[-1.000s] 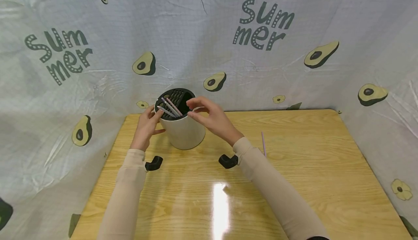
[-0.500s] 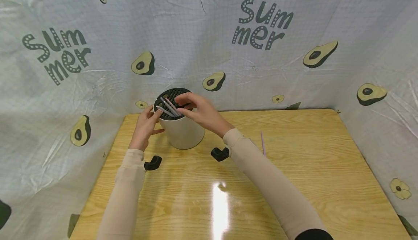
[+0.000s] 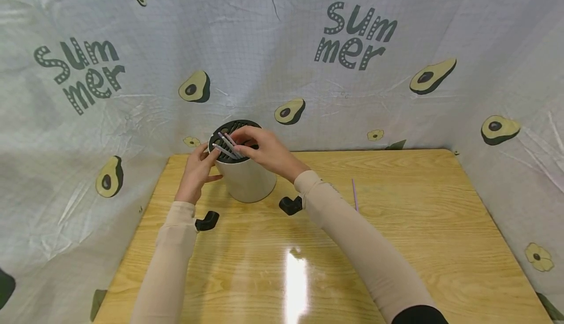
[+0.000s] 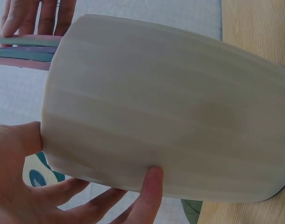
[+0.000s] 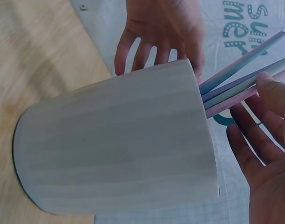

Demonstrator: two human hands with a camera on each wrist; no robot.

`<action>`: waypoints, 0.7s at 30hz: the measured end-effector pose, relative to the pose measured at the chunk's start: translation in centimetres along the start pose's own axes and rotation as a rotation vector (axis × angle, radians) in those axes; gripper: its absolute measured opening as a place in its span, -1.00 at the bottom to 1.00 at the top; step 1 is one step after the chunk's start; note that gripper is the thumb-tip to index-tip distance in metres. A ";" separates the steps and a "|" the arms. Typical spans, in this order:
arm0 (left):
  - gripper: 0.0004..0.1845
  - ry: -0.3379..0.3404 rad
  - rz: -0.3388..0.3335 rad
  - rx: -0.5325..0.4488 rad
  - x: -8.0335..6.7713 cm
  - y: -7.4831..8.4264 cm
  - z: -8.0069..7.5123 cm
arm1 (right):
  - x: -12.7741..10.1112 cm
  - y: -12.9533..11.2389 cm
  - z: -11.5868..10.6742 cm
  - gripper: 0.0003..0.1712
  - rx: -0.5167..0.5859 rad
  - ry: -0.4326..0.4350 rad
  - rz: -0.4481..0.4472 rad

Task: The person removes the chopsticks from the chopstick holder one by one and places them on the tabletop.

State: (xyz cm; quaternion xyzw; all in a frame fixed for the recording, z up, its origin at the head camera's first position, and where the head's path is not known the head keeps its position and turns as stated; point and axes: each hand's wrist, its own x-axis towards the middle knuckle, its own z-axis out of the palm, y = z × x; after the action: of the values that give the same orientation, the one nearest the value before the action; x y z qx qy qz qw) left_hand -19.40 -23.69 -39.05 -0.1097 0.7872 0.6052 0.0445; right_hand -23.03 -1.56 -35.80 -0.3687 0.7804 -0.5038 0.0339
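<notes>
handling of the upright holder's (image 3: 248, 179) sticks (image 5: 245, 59) is judged to be the step in hand. the sticks are pinched above the rim by the right hand (image 3: 264, 148), with the thumb on one side and a finger on the other. the holder's wall is touched by the nearly straight, spread fingers of the left hand (image 3: 196, 172), whose thumb is set at the rim. for the next move, a light pinch and a steadied holder are probably called for, since the sticks are tilted and closely bunched.

the holder is stood on the left part of the bench (image 3: 418, 241), near the printed cloth (image 3: 246, 45); the sticks project from its black top (image 3: 233, 127), their lower ends being hidden.

counted: one holder; two hands; at least three sticks in the bunch, the exact number being obscured by overlap; one loose purple stick (image 3: 355, 195), laid on the bench to the right, well apart from the holder.
</notes>
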 end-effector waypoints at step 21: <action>-0.29 0.002 0.002 0.013 0.2 -0.1 0.0 | -0.2 1.0 0.2 -0.82 -0.113 -0.016 0.026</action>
State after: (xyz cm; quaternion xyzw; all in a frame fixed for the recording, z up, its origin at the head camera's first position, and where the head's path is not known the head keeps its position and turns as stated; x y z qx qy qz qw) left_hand -19.55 -23.75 -39.20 -0.1092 0.7913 0.6000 0.0435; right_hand -23.32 -1.41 -36.76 -0.3639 0.8122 -0.4553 0.0260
